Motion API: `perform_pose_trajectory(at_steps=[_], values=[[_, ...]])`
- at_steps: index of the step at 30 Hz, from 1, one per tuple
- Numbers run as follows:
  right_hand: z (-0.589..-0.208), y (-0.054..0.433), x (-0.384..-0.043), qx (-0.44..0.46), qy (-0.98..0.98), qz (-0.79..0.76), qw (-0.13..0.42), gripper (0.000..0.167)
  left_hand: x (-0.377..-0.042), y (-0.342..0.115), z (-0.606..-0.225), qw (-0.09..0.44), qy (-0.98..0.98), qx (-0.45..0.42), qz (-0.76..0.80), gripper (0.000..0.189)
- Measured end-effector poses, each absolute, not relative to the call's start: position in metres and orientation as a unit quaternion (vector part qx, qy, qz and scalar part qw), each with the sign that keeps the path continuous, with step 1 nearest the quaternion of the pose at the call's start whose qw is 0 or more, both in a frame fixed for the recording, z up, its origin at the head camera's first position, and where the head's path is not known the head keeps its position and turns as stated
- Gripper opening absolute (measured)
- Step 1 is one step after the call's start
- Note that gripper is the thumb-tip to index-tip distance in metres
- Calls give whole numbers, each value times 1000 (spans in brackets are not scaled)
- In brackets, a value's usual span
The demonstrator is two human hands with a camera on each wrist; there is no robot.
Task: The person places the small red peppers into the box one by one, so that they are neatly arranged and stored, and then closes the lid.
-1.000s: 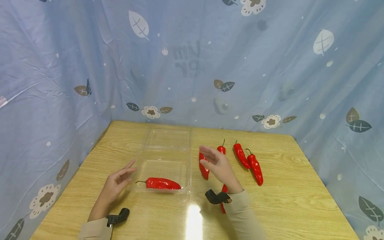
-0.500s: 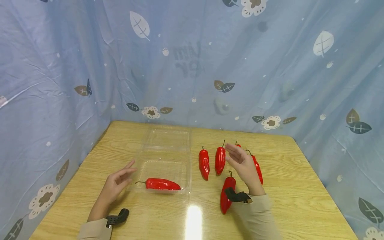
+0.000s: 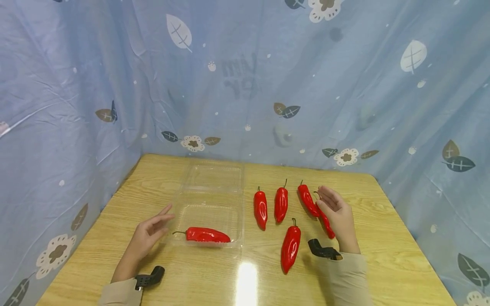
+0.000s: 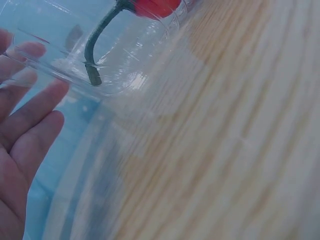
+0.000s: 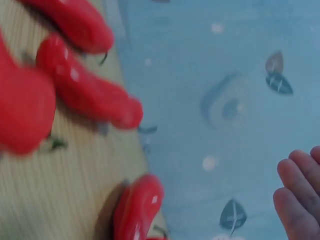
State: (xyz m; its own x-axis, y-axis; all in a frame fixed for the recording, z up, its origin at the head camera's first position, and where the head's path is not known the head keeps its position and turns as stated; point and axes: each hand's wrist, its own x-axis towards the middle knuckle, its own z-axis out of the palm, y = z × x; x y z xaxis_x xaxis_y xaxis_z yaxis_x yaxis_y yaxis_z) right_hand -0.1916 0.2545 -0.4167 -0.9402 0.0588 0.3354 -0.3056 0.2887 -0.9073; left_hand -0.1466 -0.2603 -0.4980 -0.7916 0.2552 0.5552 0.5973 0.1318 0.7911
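Your right hand [image 3: 339, 217] has moved rightward, over the rightmost red pepper [image 3: 327, 225], right of centre, fingers together, thumb apart, gripping nothing. Pinching its thick middle should work best; your left hand [image 3: 146, 237], fingers spread, could steady the clear box [image 3: 210, 214] left of centre.

The right hand [image 3: 338, 216] hides the rightmost pepper [image 3: 326, 224] (only partly).
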Motion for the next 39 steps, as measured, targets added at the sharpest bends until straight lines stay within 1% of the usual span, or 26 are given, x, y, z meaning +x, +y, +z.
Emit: perform_pose_trajectory(at_steps=[6,13,21,31,39], values=[[-429,271,-193,53,-763,623,167,49,-147,-260,-497,146,-735,-289,-595,31],[-439,283,-195,34,-777,607,163,49,-145,-261,-498,145,-744,-292,-583,31],[-451,294,-198,7,-783,606,142,53,-146,-261,-498,138,-752,-285,-577,33],[-471,303,-203,-38,-786,609,98,59,-147,-263,-498,142,-743,-286,-589,33],[-477,306,-203,-68,-793,602,66,64,-146,-261,-499,138,-734,-286,-600,31]])
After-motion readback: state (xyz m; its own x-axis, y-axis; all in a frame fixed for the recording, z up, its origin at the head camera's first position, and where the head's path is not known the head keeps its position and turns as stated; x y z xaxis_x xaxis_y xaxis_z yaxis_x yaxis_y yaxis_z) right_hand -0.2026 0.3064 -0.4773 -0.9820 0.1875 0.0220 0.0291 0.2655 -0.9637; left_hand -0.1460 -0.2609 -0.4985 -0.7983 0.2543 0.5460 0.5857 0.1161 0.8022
